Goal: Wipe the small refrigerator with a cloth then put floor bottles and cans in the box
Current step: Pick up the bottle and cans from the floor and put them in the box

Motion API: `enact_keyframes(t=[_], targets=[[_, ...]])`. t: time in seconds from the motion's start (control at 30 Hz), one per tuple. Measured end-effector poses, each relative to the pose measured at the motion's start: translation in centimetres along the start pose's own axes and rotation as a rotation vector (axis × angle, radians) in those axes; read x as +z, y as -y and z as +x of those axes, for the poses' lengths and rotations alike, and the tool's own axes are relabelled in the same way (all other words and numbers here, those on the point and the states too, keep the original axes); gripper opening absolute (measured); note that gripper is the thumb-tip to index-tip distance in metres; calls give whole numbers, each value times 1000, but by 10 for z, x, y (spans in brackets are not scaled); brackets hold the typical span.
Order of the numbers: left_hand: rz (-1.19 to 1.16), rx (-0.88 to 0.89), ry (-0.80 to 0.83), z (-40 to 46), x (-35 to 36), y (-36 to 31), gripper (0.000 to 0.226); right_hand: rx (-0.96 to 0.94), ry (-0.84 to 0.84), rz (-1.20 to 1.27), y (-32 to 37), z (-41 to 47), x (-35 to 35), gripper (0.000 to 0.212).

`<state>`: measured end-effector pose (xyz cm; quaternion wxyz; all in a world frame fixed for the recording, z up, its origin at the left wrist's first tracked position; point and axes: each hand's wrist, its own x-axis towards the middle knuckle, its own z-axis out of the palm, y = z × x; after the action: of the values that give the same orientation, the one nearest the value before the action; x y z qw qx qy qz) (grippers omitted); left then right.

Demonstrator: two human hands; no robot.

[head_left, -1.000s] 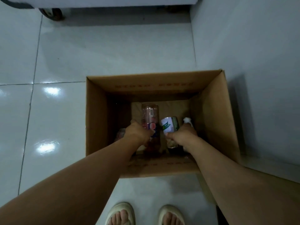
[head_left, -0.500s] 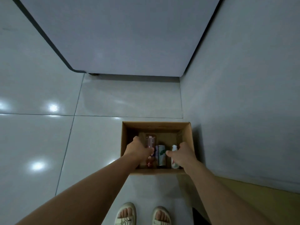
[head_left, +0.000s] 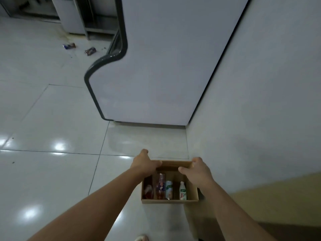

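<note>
**Now gripping the box by its far corners**

Glossy pale floor tiles (head_left: pixel 52 171) are catching bright spots of ceiling light, and a white refrigerator (head_left: pixel 165 66) with a dark curved edge is standing against the wall (head_left: pixel 260 101). Just in front of the refrigerator, beside that wall, a cardboard box (head_left: pixel 169 201) is sitting open-topped. Both hands are curling over its far rim: the left hand (head_left: pixel 144 164) at the far left corner, the right hand (head_left: pixel 198 171) at the far right. Inside the box, four drinks are standing in a row: a dark reddish bottle (head_left: pixel 148 190), a clear bottle (head_left: pixel 160 186) with a colourful label, a white-and-green can (head_left: pixel 169 189) and a small white bottle (head_left: pixel 182 191) (red lettering on it). Well beyond the refrigerator's left side, two crushed cans (head_left: pixel 80 48) are lying on the tiles near metal cabinets (head_left: pixel 73 16).
</note>
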<state>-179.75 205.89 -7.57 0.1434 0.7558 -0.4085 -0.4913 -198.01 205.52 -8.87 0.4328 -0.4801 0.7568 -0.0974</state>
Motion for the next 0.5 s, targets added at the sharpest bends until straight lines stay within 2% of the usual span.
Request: enact_keyframes(t=[0.2, 0.5], targets=[[-105, 34, -80, -82, -40, -10, 72, -136, -8, -92, 35, -69, -13, 74], [-219, -5, -226, -183, -93, 26, 73, -312, 121, -115, 76, -154, -4, 81]])
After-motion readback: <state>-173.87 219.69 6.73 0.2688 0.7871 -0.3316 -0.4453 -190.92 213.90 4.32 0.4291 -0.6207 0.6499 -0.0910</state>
